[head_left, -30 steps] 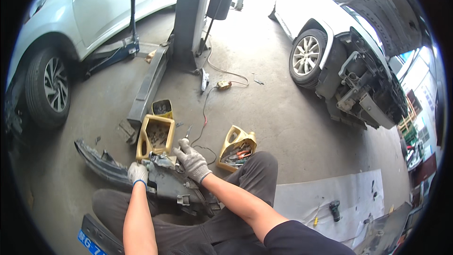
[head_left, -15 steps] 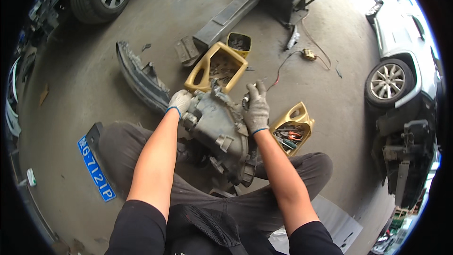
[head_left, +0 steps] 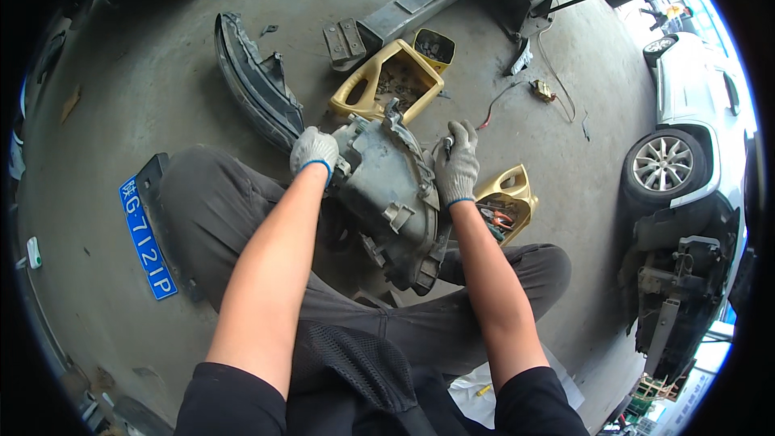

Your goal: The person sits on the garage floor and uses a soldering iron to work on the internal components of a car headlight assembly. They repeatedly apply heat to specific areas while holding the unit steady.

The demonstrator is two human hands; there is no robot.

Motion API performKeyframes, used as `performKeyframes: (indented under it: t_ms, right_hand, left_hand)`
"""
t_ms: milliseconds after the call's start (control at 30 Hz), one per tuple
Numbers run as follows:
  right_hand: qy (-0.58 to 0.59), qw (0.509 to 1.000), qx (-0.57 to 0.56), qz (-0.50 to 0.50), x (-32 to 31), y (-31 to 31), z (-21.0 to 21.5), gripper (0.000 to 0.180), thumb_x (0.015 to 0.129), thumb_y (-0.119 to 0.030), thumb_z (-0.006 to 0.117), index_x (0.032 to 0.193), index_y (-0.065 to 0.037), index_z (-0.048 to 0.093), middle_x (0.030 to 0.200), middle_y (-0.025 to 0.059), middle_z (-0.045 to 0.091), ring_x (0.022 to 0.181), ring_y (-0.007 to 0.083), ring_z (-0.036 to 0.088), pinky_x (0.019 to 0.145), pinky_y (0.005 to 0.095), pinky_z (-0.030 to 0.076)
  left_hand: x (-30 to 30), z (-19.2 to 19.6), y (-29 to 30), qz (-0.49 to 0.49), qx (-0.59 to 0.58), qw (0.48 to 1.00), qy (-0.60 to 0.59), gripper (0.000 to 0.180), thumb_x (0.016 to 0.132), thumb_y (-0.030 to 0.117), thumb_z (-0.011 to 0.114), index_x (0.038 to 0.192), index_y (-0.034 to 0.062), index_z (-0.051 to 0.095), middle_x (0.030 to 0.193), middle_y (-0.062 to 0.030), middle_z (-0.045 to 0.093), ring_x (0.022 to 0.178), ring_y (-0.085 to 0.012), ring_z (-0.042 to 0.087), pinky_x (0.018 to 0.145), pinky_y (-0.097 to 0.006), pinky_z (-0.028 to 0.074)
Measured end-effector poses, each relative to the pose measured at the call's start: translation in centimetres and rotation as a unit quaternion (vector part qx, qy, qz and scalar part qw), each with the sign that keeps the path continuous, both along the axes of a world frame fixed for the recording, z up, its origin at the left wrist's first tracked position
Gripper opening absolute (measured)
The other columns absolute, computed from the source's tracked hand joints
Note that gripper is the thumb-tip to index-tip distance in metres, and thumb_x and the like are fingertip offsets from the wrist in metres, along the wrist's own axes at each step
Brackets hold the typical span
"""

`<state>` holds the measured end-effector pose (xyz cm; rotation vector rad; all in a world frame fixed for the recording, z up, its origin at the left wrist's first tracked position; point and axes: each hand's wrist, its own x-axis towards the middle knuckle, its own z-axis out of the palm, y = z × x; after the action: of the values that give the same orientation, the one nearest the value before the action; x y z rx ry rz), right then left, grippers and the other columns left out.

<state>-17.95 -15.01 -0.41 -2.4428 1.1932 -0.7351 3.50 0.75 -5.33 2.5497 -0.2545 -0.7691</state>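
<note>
A grey plastic car headlight housing (head_left: 383, 173) rests tilted between my bent legs, its back facing up. My left hand (head_left: 314, 150), in a white knit glove, is closed on its upper left edge, fingertips partly hidden. On the right side, my gloved right hand (head_left: 458, 163) is beside the housing's rim. Its fingers are bent around a small dark piece (head_left: 448, 146) with a pale tip, too small to name. A long curved dark trim piece (head_left: 257, 85) lies on the floor beyond my left hand.
Beyond the housing stand a cut-open gold jug (head_left: 352, 85) of small parts and a yellow tub (head_left: 449, 55). Another cut jug (head_left: 525, 194) holds pliers near my right knee. A blue licence plate (head_left: 148, 238) lies left; a lift arm (head_left: 424, 0) and white car (head_left: 694, 105) are farther off.
The view has tilted downward, so the floor things appear higher in the picture. Both hands remain at the headlight housing, with little visible change in their hold.
</note>
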Motion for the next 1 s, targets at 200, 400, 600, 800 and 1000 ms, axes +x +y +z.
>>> performKeyframes:
  t_ms: [200,400,600,800,1000]
  right_hand:
    - [-0.003,1.0,0.015,-0.021,0.5,2.7,0.2,0.046,0.083,-0.003,0.06,0.127,-0.016,0.052,0.145,0.0205,0.042,0.107,0.0423,0.061,0.087,0.0463,0.052]
    - [0.041,0.999,0.014,-0.002,-3.5,2.3,-1.6,0.046,0.083,-0.001,0.057,0.127,-0.014,0.051,0.139,0.0208,0.045,0.12,0.0424,0.052,0.094,0.0441,0.049]
    - [0.076,0.995,-0.04,-0.044,-6.5,1.4,-1.0,0.043,0.085,-0.003,0.06,0.126,-0.012,0.05,0.14,0.0239,0.043,0.12,0.0446,0.051,0.096,0.0448,0.048]
    - [-0.1,0.986,-0.13,0.001,-3.7,-2.0,4.9,0.043,0.086,0.003,0.06,0.126,-0.012,0.052,0.133,0.0225,0.051,0.108,0.0402,0.061,0.089,0.0421,0.052]
    - [-0.252,0.95,0.183,0.03,-5.4,-4.4,8.9,0.027,0.094,-0.009,0.064,0.12,-0.003,0.058,0.101,0.0069,0.068,0.09,0.0123,0.064,0.082,0.0269,0.052]
  left_hand:
    - [0.6,0.1,1.4,0.006,-0.02,1.0,-0.006,0.034,0.092,0.029,0.048,0.1,0.0036,0.069,0.107,-0.0229,0.067,0.104,-0.0408,0.063,0.089,-0.047,0.051]
    - [-1.9,3.9,1.0,-0.081,-0.046,0.995,-0.019,0.033,0.091,0.03,0.05,0.105,0.0064,0.068,0.109,-0.0237,0.066,0.104,-0.0414,0.063,0.09,-0.048,0.05]
    - [-5.6,6.6,-1.6,-0.087,-0.028,0.995,-0.035,0.051,0.09,0.051,0.055,0.109,0.0044,0.066,0.11,-0.0248,0.066,0.105,-0.0403,0.064,0.087,-0.046,0.053]
    - [-4.7,7.3,-2.2,-0.165,0.029,0.983,-0.079,0.046,0.091,0.047,0.057,0.108,0.0054,0.066,0.11,-0.0233,0.067,0.104,-0.0402,0.065,0.088,-0.047,0.052]
    - [-1.4,10.1,-3.9,-0.208,-0.131,0.965,-0.093,0.041,0.093,0.038,0.047,0.098,0.0044,0.069,0.103,-0.0254,0.066,0.098,-0.0435,0.062,0.087,-0.05,0.049]
